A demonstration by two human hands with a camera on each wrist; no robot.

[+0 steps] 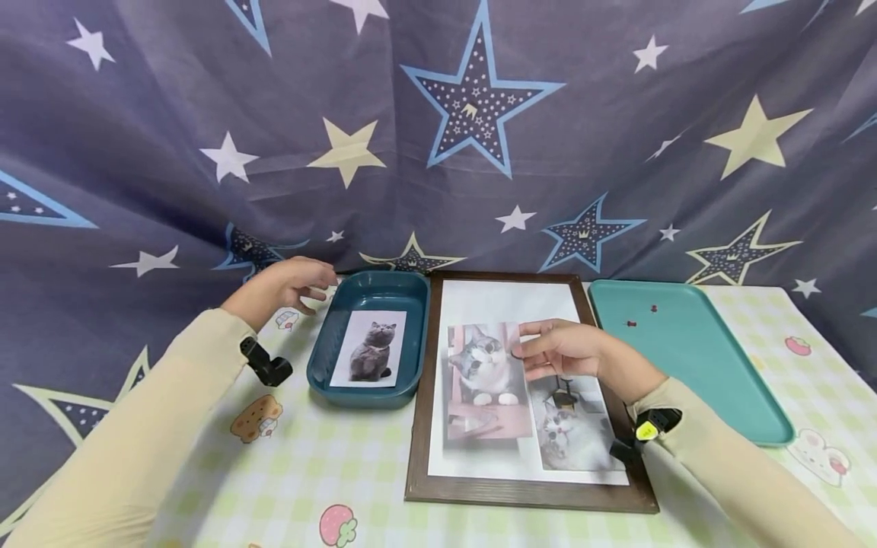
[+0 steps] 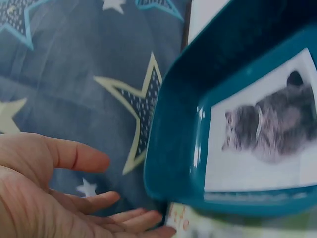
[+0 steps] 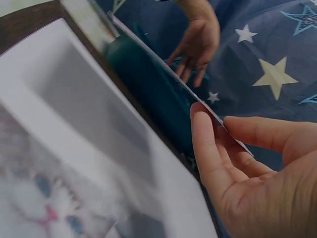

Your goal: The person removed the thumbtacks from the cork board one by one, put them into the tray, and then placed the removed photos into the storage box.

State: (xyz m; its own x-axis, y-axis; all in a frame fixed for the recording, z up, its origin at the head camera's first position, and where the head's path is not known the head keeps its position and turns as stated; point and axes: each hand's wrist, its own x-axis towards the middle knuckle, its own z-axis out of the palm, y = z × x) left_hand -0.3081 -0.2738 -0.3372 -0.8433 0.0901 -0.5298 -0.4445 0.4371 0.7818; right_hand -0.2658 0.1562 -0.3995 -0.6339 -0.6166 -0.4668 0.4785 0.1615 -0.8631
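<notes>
My right hand (image 1: 563, 348) pinches a photo of a grey-and-white cat (image 1: 481, 384) by its right edge, above the white face of a brown-framed board (image 1: 530, 491). In the right wrist view the held photo (image 3: 163, 67) appears edge-on between thumb and fingers, raised off the board. A second photo, of a white cat (image 1: 572, 434), lies on the board's lower right. My left hand (image 1: 291, 283) hovers beside the upper left corner of a dark teal bin (image 1: 370, 397), fingers relaxed and holding nothing. Inside the bin lies a photo of a grey cat (image 2: 267, 124).
Right of the board is a green tray (image 1: 706, 365) holding red push pins (image 1: 631, 323). A checked tablecloth (image 1: 288, 472) covers the table. Behind everything hangs a dark star-patterned curtain (image 1: 438, 205).
</notes>
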